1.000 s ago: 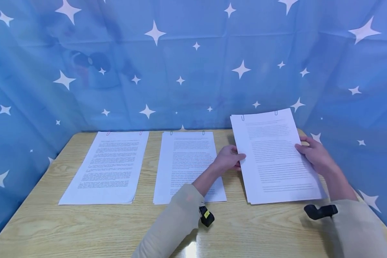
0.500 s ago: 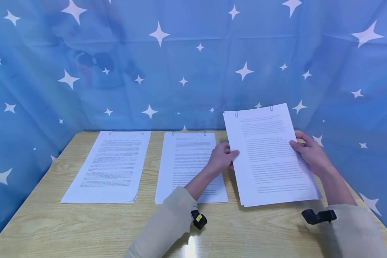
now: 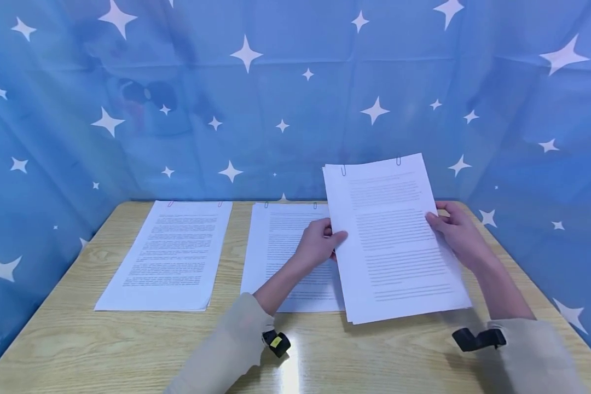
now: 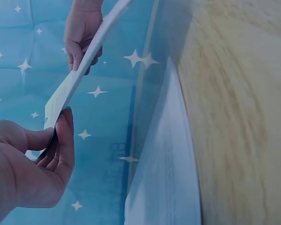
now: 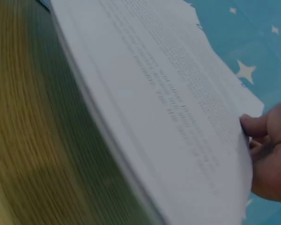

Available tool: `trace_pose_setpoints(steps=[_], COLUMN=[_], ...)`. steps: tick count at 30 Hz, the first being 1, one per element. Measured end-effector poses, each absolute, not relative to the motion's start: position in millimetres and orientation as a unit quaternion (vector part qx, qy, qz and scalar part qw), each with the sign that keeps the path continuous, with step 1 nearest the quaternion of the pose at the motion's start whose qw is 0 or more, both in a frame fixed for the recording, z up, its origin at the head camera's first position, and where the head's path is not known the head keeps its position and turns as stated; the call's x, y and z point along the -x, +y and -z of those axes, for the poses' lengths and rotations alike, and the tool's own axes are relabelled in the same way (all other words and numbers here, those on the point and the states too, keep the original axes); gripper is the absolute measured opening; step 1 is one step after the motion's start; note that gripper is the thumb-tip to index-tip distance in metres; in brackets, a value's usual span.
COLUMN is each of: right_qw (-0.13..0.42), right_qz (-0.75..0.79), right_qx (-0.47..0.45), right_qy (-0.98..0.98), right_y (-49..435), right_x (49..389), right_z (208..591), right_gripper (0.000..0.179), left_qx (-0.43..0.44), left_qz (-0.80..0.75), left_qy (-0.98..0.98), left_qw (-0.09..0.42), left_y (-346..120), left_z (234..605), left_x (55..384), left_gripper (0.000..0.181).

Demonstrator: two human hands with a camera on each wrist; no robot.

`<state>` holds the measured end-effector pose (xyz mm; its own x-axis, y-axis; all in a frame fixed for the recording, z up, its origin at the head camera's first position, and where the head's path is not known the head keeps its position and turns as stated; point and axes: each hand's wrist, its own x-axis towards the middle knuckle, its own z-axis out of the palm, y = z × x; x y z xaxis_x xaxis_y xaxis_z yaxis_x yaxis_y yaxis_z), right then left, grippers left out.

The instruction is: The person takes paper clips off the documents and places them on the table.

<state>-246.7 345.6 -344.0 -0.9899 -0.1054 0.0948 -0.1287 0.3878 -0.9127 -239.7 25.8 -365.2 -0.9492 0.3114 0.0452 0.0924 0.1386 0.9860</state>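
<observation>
Between my two hands a stack of printed paper [image 3: 394, 241] is held up off the table, tilted, with two dark paper clips on its top edge. My left hand [image 3: 317, 243] pinches its left edge, thumb on the front and fingers behind. On the opposite edge my right hand [image 3: 460, 232] grips the sheets the same way, as the right wrist view also shows. Behind the left hand lies a second clipped paper stack [image 3: 256, 262], partly covered by the arm and the raised stack. A third paper stack [image 3: 167, 251] with pinkish clips lies flat at the left.
The wooden table [image 3: 128, 350] reaches back to a blue curtain [image 3: 187, 82] with white stars. Black wrist cameras sit on both sleeves, the left camera [image 3: 277, 343] with a yellow mark and the right camera [image 3: 479, 339] without one.
Both hands have carried the raised stack leftward and slightly up, so its left edge now overlaps the middle stack in the head view. The two other stacks lie still.
</observation>
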Motion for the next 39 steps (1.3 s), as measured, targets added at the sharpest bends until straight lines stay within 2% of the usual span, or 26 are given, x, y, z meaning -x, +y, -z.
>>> trace_pose_setpoints(steps=[7,15,21,28,39], right_qw=[0.005,0.005,-0.005,-0.045,-0.079], right_qz=[-0.553,-0.552,-0.508,-0.501,-0.497], right_qx=[-0.063,-0.114,-0.142,-0.201,-0.260], right_qy=[-0.830,-0.826,-0.849,-0.841,-0.824], right_y=[320.0,298.4,284.2,268.6,245.1], right_x=[239.8,236.4,233.0,232.4,234.1], right_z=[334.8,331.8,327.8,324.8,323.5], right_gripper=[0.022,0.040,0.051,0.047,0.033], left_qx=[-0.148,-0.177,-0.161,-0.134,-0.142], left_qz=[-0.634,-0.633,-0.630,-0.616,-0.609], left_qy=[0.755,0.749,0.755,0.772,0.777], left_qw=[0.077,0.083,0.086,0.078,0.069], left_y=[3.0,-26.2,-49.2,-79.6,-118.5], left_z=[357.0,348.9,345.7,342.5,346.7], left_x=[234.3,227.4,224.0,214.6,201.9], left_gripper=[0.024,0.027,0.026,0.023,0.021])
